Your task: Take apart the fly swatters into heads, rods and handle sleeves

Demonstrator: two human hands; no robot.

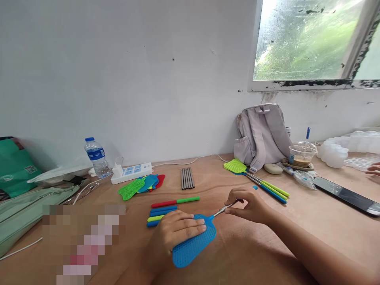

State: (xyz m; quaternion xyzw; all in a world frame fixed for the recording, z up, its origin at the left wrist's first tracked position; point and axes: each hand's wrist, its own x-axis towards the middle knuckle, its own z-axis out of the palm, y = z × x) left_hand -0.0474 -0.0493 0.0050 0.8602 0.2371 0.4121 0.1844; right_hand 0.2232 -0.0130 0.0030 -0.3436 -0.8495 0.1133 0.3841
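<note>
A blue fly swatter head (pixel 194 241) with a perforated face lies under my left hand (pixel 179 229), whose fingers rest across it and whose thumb is hidden. A thin metal rod (pixel 220 211) joins the head's neck. My right hand (pixel 245 204) pinches that rod's far end between thumb and fingers. Left of the rod lie handle grips: a red one (pixel 163 204) end to end with a green one (pixel 188 199), and blue and yellow-green ones (pixel 162 209), partly covered by my left hand. Behind them stands a row of several metal tubes (pixel 187 179) laid side by side.
Loose swatter heads (pixel 130 189) lie by a power strip (pixel 133 173) and water bottle (pixel 96 156). Swatters with handles (pixel 236 165) lie near a backpack (pixel 261 134). Rightward are a drink cup (pixel 301 154), phone (pixel 347 194), plastic bottles (pixel 335 152) and another person's hand (pixel 374 168).
</note>
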